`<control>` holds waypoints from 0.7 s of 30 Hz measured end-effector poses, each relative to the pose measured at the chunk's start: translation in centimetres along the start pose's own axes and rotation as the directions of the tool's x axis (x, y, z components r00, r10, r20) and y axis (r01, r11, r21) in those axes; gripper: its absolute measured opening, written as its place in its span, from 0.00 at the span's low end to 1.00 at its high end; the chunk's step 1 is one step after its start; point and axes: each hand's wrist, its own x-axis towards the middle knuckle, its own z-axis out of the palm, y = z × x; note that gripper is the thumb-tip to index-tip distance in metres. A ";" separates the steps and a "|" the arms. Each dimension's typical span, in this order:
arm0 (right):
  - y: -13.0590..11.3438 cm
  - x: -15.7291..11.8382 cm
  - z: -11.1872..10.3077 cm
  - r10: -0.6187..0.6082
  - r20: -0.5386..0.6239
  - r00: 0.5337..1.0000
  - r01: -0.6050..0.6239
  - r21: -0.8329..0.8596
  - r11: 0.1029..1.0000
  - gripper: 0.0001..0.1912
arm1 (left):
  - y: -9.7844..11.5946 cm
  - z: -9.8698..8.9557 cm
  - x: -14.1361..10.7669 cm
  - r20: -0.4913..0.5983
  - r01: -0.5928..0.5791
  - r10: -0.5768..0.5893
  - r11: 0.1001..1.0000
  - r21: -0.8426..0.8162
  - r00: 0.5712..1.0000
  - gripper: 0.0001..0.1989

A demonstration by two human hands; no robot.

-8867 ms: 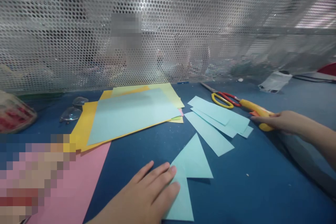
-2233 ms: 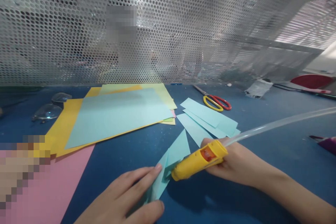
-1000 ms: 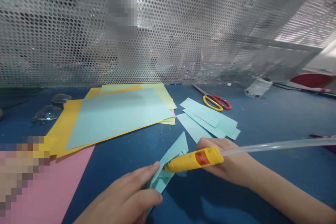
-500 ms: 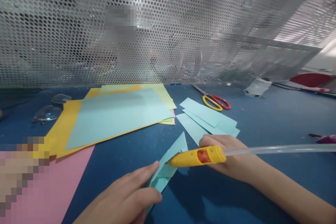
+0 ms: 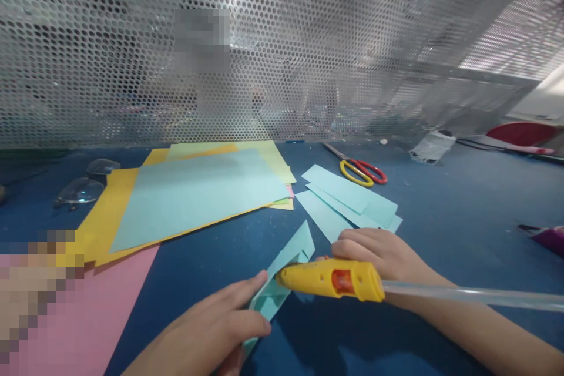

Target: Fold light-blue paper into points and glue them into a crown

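Note:
My left hand [image 5: 220, 320] grips a folded piece of light blue paper [image 5: 294, 252] between thumb and fingers, its flap standing partly open. In my right hand [image 5: 374, 249] is a yellow hot glue gun [image 5: 311, 279], held on its side with the nozzle at the opening of the fold. The tip itself is hidden by the paper. A long clear glue stick [image 5: 467, 294] sticks out of the gun's back end toward the right. Just beyond my right hand lie several light blue paper strips [image 5: 352, 194], overlapping on the blue table [image 5: 449, 205].
Large yellow, green and light blue paper sheets [image 5: 198, 194] are stacked at left, above a pink sheet [image 5: 118, 305]. Scissors [image 5: 356, 170] with red and yellow handles lie near the perforated metal panel [image 5: 282, 53]. Eyeglasses [image 5: 81, 191] rest far left; a white packet [image 5: 433, 147] sits back right.
The glue gun has shifted slightly down and toward the left inside the fold. Its glue stick has swung lower at the right. My left hand has hardly moved.

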 end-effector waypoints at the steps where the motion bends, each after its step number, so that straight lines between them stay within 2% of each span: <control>1: -0.1 0.1 0.0 -0.006 -0.006 1.000 0.006 0.002 1.000 0.10 | -0.4 0.3 0.0 0.010 0.033 -0.033 0.999 -0.026 0.999 0.25; 4: -0.4 0.4 0.1 0.001 -0.006 1.000 -0.001 0.014 1.000 0.09 | -1.4 1.1 0.3 0.034 0.130 -0.127 0.985 -0.113 0.991 0.31; 9: -0.4 0.4 0.3 0.117 0.059 0.991 -0.119 0.047 0.992 0.08 | -1.4 2.1 1.1 0.047 0.239 -0.234 0.951 -0.198 0.971 0.28; 13: -0.1 0.3 0.5 0.206 0.112 0.972 -0.215 0.072 0.974 0.07 | -0.7 2.4 1.8 0.063 0.246 -0.239 0.947 -0.204 0.969 0.27; 17: 0.1 0.1 0.6 0.255 0.147 0.956 -0.275 0.132 0.952 0.03 | 0.0 1.9 1.9 0.054 0.235 -0.229 0.955 -0.183 0.972 0.23; 21: 0.1 0.0 0.8 0.342 0.195 0.919 -0.376 0.182 0.909 0.04 | 1.2 0.8 1.9 0.031 0.205 -0.203 0.967 -0.150 0.979 0.12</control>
